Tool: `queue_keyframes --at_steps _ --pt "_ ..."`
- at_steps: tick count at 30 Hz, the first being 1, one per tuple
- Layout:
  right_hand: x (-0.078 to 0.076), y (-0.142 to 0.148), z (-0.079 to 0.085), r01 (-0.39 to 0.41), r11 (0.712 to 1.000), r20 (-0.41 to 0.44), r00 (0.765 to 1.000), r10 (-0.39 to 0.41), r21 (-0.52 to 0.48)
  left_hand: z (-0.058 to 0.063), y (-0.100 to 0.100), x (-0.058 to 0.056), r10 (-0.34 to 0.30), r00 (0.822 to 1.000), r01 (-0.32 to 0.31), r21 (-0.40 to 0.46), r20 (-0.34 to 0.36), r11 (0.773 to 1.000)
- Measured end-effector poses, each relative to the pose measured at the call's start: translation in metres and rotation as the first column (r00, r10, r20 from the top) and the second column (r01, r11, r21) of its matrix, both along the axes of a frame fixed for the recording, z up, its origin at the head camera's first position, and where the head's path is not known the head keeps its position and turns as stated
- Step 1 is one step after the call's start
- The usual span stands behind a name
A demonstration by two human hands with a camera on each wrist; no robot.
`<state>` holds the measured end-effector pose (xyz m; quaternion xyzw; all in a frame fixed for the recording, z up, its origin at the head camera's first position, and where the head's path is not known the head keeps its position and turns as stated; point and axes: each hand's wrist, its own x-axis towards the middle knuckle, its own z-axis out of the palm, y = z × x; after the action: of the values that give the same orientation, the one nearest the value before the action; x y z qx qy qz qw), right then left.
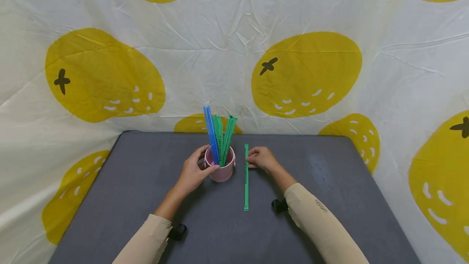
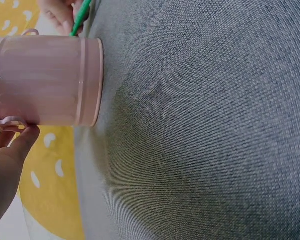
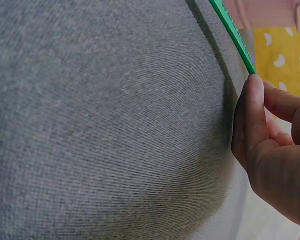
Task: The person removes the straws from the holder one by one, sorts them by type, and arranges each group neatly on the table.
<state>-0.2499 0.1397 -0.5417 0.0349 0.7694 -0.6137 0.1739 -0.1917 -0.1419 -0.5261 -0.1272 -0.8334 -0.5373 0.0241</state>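
A small pink bucket point(image 1: 221, 173) stands upright on the dark grey table, holding several blue straws point(image 1: 210, 133) and several green wrapped straws point(image 1: 229, 139). My left hand point(image 1: 196, 171) grips the bucket at its left side, thumb across the front near the rim. In the left wrist view, the fingertips are at the bucket's handle lug point(image 2: 11, 121). To the right of the bucket, my right hand point(image 1: 261, 159) pinches one long, thin green wrapped straw point(image 1: 246, 190) between thumb and fingers. In the right wrist view this straw slants above the cloth, casting a shadow.
Dark grey cloth covers the table point(image 1: 311, 223). Behind it hangs a white sheet point(image 1: 205, 72) printed with yellow fruit shapes. A black wrist camera point(image 1: 177, 232) sits at the left sleeve and another black camera point(image 1: 279, 205) at the right sleeve.
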Motion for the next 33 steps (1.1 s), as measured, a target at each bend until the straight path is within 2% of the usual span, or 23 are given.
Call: queue_keyframes --at_steps 4,13,21,33 --pt "0.0 -0.001 -0.001 0.005 1.0 -0.004 1.0 -0.005 0.024 0.001 0.0 0.0 0.0 1.0 0.0 0.0 -0.005 1.0" --pt "0.002 -0.006 -0.002 0.02 0.988 -0.038 0.999 -0.014 0.153 0.002 0.002 0.001 -0.01 1.0 0.01 0.024 -0.018 1.0" --pt "-0.001 -0.016 -0.001 0.012 0.979 -0.062 0.998 0.001 0.203 0.002 0.002 0.002 -0.014 1.0 0.014 0.017 -0.022 1.0" --pt "-0.003 -0.02 0.0 -0.008 0.936 -0.108 0.993 0.049 0.351 0.003 0.001 0.002 -0.016 1.0 0.016 0.004 -0.019 1.0"
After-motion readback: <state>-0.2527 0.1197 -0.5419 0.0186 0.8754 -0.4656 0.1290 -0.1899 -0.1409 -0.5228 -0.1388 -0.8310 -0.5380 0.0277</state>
